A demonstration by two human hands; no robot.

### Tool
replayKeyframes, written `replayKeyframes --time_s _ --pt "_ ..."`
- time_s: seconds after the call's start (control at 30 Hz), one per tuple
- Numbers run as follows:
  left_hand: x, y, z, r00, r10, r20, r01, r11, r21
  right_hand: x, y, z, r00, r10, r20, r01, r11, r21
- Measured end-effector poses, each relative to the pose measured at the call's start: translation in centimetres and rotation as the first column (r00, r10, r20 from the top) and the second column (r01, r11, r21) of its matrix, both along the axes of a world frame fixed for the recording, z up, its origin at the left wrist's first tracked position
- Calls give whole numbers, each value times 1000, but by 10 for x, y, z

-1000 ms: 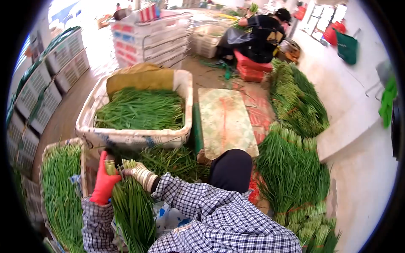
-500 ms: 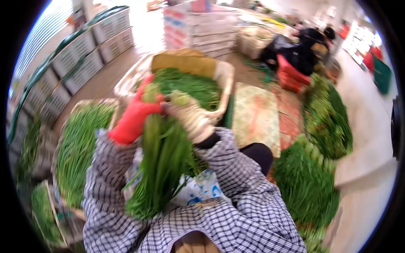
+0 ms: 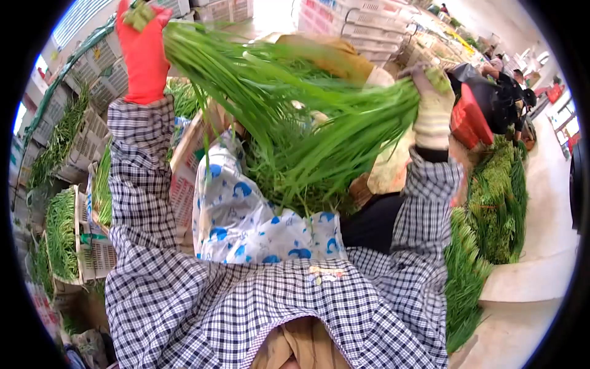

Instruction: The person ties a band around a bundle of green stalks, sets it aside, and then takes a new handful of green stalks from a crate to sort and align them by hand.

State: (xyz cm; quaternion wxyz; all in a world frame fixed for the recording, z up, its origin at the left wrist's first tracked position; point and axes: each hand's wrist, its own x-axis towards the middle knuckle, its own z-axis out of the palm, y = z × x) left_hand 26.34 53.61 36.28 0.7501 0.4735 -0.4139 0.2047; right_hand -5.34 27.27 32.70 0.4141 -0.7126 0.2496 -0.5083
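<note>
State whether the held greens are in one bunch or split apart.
Split: the held greens are gripped partly by the left hand, partly by the right hand, well apart, fanning loosely between.

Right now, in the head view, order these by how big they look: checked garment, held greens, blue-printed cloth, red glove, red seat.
1. Checked garment
2. Held greens
3. Blue-printed cloth
4. Red glove
5. Red seat, though it sits farther away

Well apart, my red-gloved left hand and striped-gloved right hand grip greens; stacked crates stand beyond.
</note>
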Motion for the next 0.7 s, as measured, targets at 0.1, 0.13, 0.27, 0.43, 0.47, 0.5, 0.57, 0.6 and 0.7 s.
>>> replayKeyframes --time_s 0.1,0.13,0.27,0.43,0.47,0.5,0.57,0.6,0.7 --pt "-36 7 23 746 -666 -9 662 739 121 11 -16 -3 848 500 178 -459 859 -226" --pt "-13 5 17 751 -660 -22 658 744 117 12 -2 7 629 690 357 -670 715 -200" --pt "-64 28 59 967 -134 217 63 950 305 37 -18 16 772 593 230 -506 791 -343" --pt "-81 71 61 901 -341 267 143 816 560 108 70 24 158 876 456 -593 454 -666" --pt "-81 82 57 892 -397 215 179 749 638 105 101 32 235 824 515 -765 484 -424" --pt "-81 92 53 878 -457 146 230 669 707 102 132 39 307 752 583 -886 449 -113" --pt "-78 109 49 832 -554 -15 344 494 799 109 182 40 321 665 674 -923 379 65" --pt "-77 113 48 796 -596 -105 410 403 819 120 198 31 258 674 692 -916 398 -46" --pt "-73 113 46 652 -672 -352 604 179 777 146 220 2 51 713 700 -831 419 -367"
